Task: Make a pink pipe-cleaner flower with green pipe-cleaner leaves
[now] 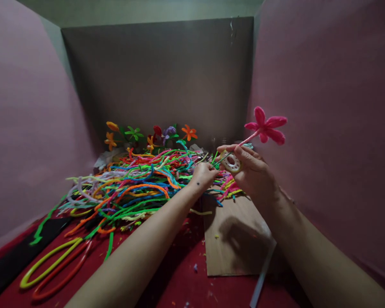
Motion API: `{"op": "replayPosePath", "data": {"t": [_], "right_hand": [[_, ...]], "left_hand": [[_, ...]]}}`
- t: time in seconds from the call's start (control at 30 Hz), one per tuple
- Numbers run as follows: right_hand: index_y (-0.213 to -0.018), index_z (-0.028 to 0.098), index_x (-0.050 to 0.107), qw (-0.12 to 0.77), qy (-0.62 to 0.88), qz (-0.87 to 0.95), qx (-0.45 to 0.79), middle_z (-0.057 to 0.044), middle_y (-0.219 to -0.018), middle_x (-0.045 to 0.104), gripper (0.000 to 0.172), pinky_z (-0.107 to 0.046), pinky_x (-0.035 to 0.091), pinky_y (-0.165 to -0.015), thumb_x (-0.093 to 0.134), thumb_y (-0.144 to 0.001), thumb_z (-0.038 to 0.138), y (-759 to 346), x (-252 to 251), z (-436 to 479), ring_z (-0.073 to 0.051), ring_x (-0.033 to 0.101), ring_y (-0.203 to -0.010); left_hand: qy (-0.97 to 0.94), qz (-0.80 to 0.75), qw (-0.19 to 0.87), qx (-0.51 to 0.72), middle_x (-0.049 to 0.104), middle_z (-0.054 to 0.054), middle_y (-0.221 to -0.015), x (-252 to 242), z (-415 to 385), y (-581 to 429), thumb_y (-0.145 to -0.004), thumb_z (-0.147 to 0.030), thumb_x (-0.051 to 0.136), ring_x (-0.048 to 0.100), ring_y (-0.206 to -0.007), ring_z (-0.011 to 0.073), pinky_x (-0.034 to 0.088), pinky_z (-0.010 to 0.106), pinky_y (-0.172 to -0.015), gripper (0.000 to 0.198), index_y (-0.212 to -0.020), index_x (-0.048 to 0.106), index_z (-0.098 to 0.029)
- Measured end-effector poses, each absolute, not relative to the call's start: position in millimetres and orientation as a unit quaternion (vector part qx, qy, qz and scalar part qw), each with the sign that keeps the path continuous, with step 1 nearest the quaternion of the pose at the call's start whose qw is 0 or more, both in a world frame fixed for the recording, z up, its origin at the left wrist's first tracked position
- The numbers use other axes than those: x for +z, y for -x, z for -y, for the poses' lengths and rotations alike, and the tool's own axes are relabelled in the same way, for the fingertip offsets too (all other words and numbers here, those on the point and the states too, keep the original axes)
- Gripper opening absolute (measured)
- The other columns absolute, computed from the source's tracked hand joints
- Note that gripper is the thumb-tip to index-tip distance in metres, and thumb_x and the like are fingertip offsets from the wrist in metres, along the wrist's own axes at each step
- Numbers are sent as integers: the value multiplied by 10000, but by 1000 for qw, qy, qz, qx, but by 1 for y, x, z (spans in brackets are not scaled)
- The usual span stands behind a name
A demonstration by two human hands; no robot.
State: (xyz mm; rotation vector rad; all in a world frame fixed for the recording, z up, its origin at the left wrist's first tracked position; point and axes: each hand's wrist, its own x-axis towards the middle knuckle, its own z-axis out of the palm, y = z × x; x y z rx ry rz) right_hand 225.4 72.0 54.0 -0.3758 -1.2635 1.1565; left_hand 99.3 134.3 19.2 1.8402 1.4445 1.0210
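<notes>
Pink and fuzzy, the five-petalled flower (265, 125) whose stem (248, 138) your right hand (250, 164) clamps beside a pale round spool (226, 163) could twist if your left hand (202, 176), pinched on a green strand (217, 163), tugs.

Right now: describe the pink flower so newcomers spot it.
Start at the brown board, low and right of centre, then go up to the right hand. The pink flower juts from it toward the upper right. Unlike the blooms behind the strand pile, it is held and looks larger.
</notes>
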Motion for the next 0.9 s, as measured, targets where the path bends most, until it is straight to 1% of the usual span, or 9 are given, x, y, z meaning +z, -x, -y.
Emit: {"op": "replayPosePath", "data": {"t": [0.2,0.3,0.4,0.47,0.57,0.63,0.7,0.83,0.9], "right_hand": [[-786,277,693,642,167,550,508,-6,-917,650,158,-339,446,-713,557,-782,356,-226,56,-69,-166,580,-786],[-788,266,698,636,190,553,504,-12,-832,645,161,-329,441,-699,569,-772,361,-225,56,-69,-161,572,-752],[-793,239,703,617,209,555,517,-10,-717,620,156,-309,429,-652,599,-751,347,-223,51,-73,-145,550,-672],[-802,212,703,595,224,558,533,-13,-694,613,172,-294,416,-611,624,-728,346,-219,47,-77,-138,537,-639],[-802,169,695,552,255,565,558,-14,-666,604,218,-261,381,-546,665,-682,349,-213,39,-81,-120,511,-587],[-774,142,686,524,280,572,566,-5,-617,575,241,-237,347,-511,680,-656,352,-208,35,-80,-95,470,-540],[-735,124,676,500,314,584,557,5,-580,544,250,-224,322,-489,692,-632,352,-204,33,-79,-80,433,-512],[-745,127,669,435,380,637,510,2,-592,548,258,-224,315,-491,660,-641,364,-201,35,-73,-90,433,-527],[-679,128,663,400,401,693,446,4,-571,536,248,-225,306,-494,611,-679,370,-202,36,-69,-92,425,-526]], "left_hand": [[-628,-493,396,453,398,-59,-385,46,-124,-68,-684,-214,578,364,-344,55,292,190,-390,128,-599,558,-120],[-601,-457,446,481,444,-43,-477,57,-117,-52,-686,-217,600,396,-389,44,325,176,-407,113,-691,566,-110],[-586,-418,491,491,489,-17,-566,65,-107,-38,-697,-295,628,430,-434,37,335,161,-411,207,-747,582,-100],[-592,-384,518,484,519,-3,-610,66,-96,-33,-705,-370,630,446,-448,40,329,156,-397,281,-772,584,-100],[-646,-397,483,438,548,-4,-602,62,-73,-36,-708,-401,619,464,-453,53,327,160,-387,298,-781,588,-113],[-671,-438,446,400,509,-39,-503,57,-57,-42,-696,-356,625,418,-403,44,293,156,-377,243,-751,593,-121],[-667,-461,436,391,464,-63,-448,51,-45,-49,-677,-280,622,361,-365,28,255,149,-363,167,-664,564,-124],[-651,-457,460,395,408,-82,-413,42,-32,-55,-702,-223,552,330,-334,21,244,146,-349,146,-595,497,-140],[-635,-452,484,397,408,-80,-412,35,-29,-54,-694,-224,555,355,-332,29,261,148,-342,151,-589,484,-143]]}}
